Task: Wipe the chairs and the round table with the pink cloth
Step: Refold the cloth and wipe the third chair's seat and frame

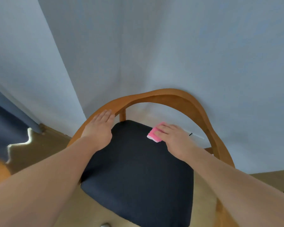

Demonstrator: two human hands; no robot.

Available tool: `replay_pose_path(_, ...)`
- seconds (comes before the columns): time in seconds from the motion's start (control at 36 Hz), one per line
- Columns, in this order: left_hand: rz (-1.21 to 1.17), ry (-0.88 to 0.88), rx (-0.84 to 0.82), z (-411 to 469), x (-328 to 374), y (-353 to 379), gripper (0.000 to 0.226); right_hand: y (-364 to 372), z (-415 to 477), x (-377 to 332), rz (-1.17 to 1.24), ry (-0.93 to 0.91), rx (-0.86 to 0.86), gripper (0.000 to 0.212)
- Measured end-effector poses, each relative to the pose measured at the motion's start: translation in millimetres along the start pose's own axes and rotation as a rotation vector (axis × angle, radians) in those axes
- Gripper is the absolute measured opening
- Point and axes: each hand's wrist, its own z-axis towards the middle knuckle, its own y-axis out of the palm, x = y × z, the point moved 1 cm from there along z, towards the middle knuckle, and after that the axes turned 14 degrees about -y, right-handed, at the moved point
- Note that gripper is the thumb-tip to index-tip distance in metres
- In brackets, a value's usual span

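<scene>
On the far right of the chair [138,169] seat, the right hand [172,136] presses the cloth [152,134] down, fingers seemingly straight; the left hand [98,126] rests flat and unclenched on the rail [170,94] at left.

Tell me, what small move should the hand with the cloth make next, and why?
Probably draw the right hand and pink cloth back across the dark seat: the cloth is pressed near its far edge, most of it lies nearer, and the left hand rests on the wooden rail.
</scene>
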Motion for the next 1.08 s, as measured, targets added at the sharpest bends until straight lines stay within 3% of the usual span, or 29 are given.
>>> replay_pose_path(0.25, 0.052, -0.133, 0.055, 52, 21, 50, 0.078, 14, 48, 84, -0.349, -0.297, -0.088, 0.058)
replay_pose_path(0.36, 0.074, -0.173, 0.139, 54, 27, 63, 0.084, 21, 75, 112, -0.553, -0.322, -0.224, 0.057)
replay_pose_path(0.5, 0.112, -0.199, 0.221, 56, 30, 73, 0.087, 32, 116, 130, -0.743, -0.404, -0.231, 0.055)
replay_pose_path(0.72, 0.191, -0.209, 0.268, 55, 36, 80, 0.089, 67, 112, 153, -0.933, -0.229, -0.234, 0.061)
replay_pose_path(1.08, 0.158, -0.140, 0.172, 88, 74, 57, 0.088, 94, 1, 184, -0.833, 0.070, -0.402, 0.062)
